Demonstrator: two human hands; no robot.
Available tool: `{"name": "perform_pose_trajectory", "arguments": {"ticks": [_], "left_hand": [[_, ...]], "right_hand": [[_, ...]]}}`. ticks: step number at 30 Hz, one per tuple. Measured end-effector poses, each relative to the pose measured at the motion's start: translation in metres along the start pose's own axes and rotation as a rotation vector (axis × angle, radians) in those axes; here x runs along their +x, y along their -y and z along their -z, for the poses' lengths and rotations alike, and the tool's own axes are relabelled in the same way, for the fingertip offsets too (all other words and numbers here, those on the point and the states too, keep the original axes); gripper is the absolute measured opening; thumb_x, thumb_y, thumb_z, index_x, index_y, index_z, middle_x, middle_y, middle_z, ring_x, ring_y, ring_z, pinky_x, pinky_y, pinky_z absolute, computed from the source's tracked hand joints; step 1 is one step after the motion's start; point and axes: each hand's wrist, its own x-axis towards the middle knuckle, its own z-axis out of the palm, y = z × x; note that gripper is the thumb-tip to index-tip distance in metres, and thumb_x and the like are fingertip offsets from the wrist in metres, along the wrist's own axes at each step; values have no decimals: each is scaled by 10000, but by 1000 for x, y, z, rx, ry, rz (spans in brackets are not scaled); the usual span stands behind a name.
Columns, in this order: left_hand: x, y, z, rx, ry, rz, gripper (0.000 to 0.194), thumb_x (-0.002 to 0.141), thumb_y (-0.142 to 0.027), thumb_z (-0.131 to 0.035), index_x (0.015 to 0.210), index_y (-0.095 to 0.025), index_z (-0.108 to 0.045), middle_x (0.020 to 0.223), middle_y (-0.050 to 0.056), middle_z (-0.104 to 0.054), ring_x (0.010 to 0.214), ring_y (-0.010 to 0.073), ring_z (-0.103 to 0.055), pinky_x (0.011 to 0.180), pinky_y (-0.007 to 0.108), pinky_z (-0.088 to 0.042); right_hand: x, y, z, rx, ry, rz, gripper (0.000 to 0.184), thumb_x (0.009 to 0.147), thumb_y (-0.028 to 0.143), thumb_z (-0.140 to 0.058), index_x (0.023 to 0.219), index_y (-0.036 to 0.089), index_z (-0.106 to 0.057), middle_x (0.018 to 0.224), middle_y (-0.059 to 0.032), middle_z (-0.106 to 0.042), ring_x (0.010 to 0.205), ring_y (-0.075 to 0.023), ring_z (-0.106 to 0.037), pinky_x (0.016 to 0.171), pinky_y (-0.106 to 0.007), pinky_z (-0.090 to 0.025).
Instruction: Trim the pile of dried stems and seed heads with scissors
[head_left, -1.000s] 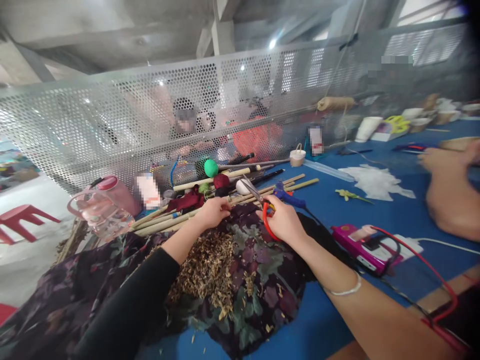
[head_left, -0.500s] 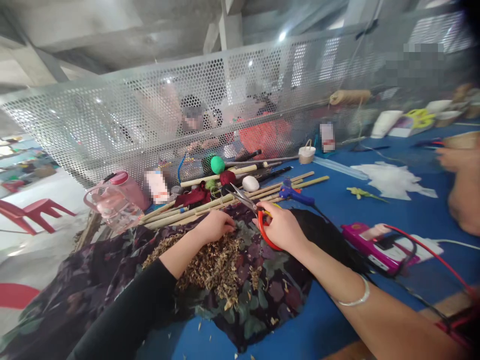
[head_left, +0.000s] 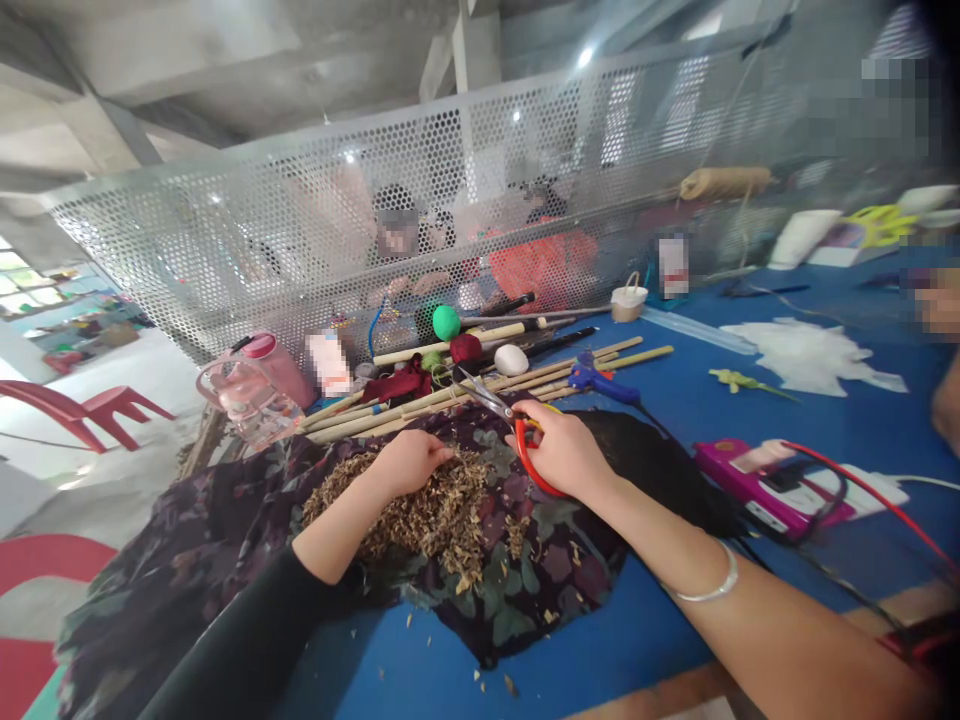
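Note:
My right hand (head_left: 564, 450) grips a pair of scissors (head_left: 523, 428) by its red-orange handles. The blades point up and to the left, slightly parted. Over a heap of dry brown plant bits (head_left: 450, 530) is my left hand (head_left: 409, 463), its fingers pinched together at the heap's upper edge. Whatever lies between those fingertips is too small to make out. Beneath the heap spreads a dark patterned cloth (head_left: 510, 615), with loose bits scattered across it.
Behind the cloth lie wooden sticks (head_left: 540, 378), a white ball (head_left: 511, 360), a green ball (head_left: 446, 322) and a blue glue gun (head_left: 604, 382). A pink power box (head_left: 757, 490) with cables sits right. A pink jug (head_left: 262, 390) stands left. Perforated metal screen (head_left: 300, 220) closes the back.
My left hand has shifted left over the heap, away from the scissors. The right hand keeps its hold on the scissors in nearly the same place. The view has turned slightly left.

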Motion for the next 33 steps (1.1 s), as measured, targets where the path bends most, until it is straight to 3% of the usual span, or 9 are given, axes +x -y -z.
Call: {"name": "perform_pose_trajectory", "arguments": {"ticks": [4,7,9,16,20,23,26,30,33], "left_hand": [[12,-14,-5,124,-56,-67,318,810,-386,-475,910,-196,-710,897,93,-678,825,209,-599,752,282,-418],[21,-26,-14,182,24,-18,402,694,-475,-606,960,-188,-700,930,116,-685,842,249,-611,738,306,-434],[27,-30,-20,205,80,12,431,635,-449,-671,969,-178,-700,953,127,-687,864,268,-614,745,316,-438],[40,-19,-25,158,143,-44,272,655,-288,-675,907,-199,-724,909,82,-709,853,228,-618,772,281,-424],[42,-13,-22,64,97,-59,186,682,-232,-624,821,-181,-736,794,63,-709,753,199,-606,724,272,-422],[37,-8,-18,-117,-15,-11,175,702,-259,-592,768,-170,-728,684,35,-675,643,166,-567,648,265,-415],[24,-6,-15,-472,-140,126,250,711,-355,-583,793,-152,-704,610,6,-617,535,120,-499,558,246,-400],[0,-8,-17,-1039,-285,358,371,617,-414,-674,864,-138,-665,721,10,-610,598,92,-510,547,209,-422],[-17,-11,-25,-1247,-356,464,417,551,-402,-732,868,-143,-651,809,20,-617,662,87,-534,567,190,-437]], "right_hand": [[0,0,1,-1,6,2,288,722,249,-559,1008,239,-588,652,-3,-639,547,-153,-559,533,-235,-376],[0,-1,2,13,8,-1,289,729,266,-564,1017,244,-583,678,-5,-648,557,-153,-564,525,-230,-376],[1,-1,3,17,8,-2,290,727,270,-572,1015,244,-582,684,-4,-650,561,-151,-566,523,-227,-375],[0,-2,2,7,19,10,278,730,269,-579,1006,240,-577,680,-3,-647,571,-150,-567,523,-224,-368],[0,-3,0,2,20,28,276,728,251,-576,1005,238,-575,715,-6,-655,576,-148,-568,536,-227,-374],[0,-3,0,5,14,22,285,728,245,-575,1012,237,-575,709,-5,-653,573,-147,-568,537,-229,-377],[-1,0,1,39,6,22,283,727,266,-585,1008,225,-578,688,-7,-646,569,-149,-571,541,-232,-388],[-6,10,3,207,13,26,301,730,344,-604,993,202,-568,657,-6,-630,562,-147,-578,568,-238,-424],[-11,20,-4,449,67,-29,319,716,353,-618,984,195,-545,689,-9,-628,592,-146,-590,594,-246,-457]]}}
